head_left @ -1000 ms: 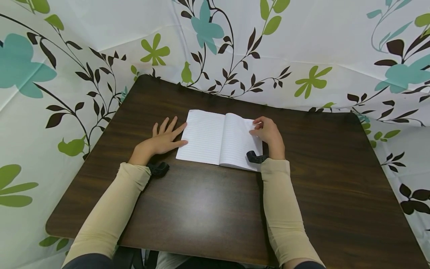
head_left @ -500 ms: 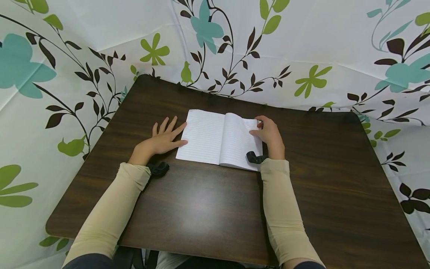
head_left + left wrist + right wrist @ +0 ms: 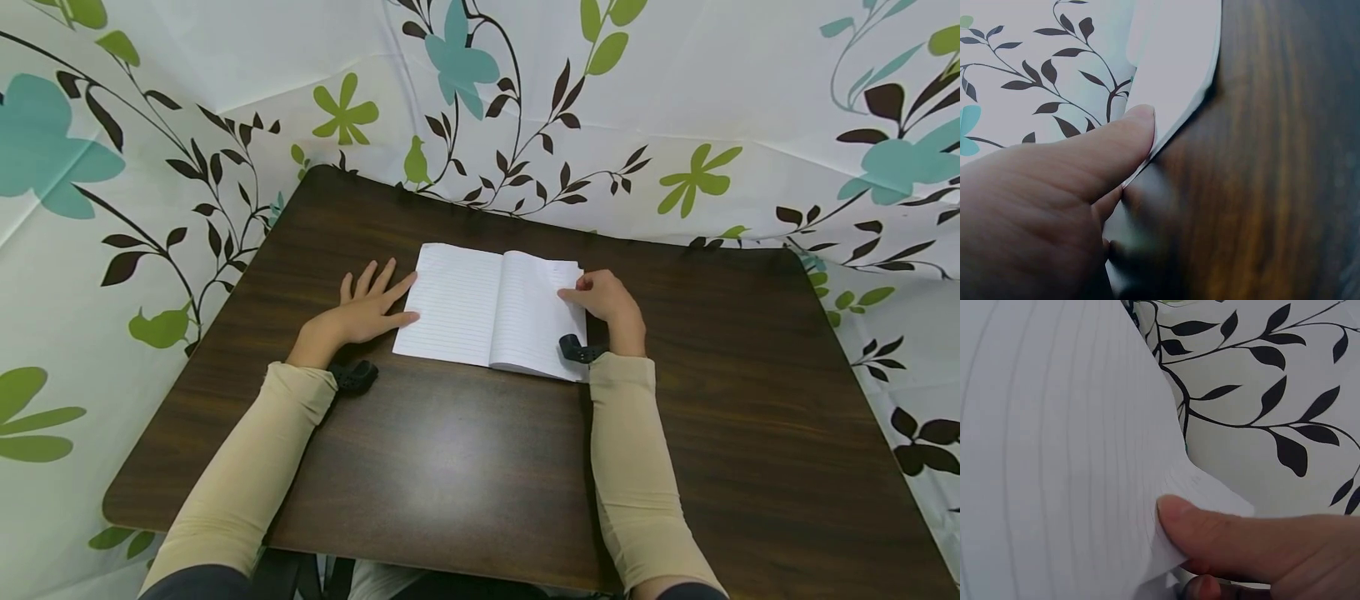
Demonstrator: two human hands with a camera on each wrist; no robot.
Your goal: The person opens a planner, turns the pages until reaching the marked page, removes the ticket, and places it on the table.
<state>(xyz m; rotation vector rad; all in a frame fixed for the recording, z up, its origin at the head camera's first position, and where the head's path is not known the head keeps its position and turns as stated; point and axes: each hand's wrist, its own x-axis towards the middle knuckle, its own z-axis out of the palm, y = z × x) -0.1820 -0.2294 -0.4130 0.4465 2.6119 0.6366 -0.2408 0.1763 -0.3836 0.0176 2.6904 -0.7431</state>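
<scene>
An open notebook (image 3: 457,308) with lined white pages lies on the dark wooden table. My left hand (image 3: 347,321) rests at its left edge, fingers spread, with thumb and index fingertip touching the margin. In the left wrist view the thumb of that hand (image 3: 1054,194) lies on the notebook's edge (image 3: 1175,69). At the opposite side, my right hand (image 3: 611,304) pinches the outer edge of the right-hand page (image 3: 536,308). In the right wrist view, the thumb of the right hand (image 3: 1241,544) presses on the page (image 3: 1085,444), which bends there; curled fingers show partly below.
The brown table (image 3: 450,467) extends on all sides of the notebook. Behind it hangs a white curtain (image 3: 675,75) with leaf and flower prints. A black wrist device (image 3: 581,348) overlaps the notebook's lower right part.
My right hand has shifted slightly right and its index finger has drawn back and curled at the page's edge. The left hand has stayed in place.
</scene>
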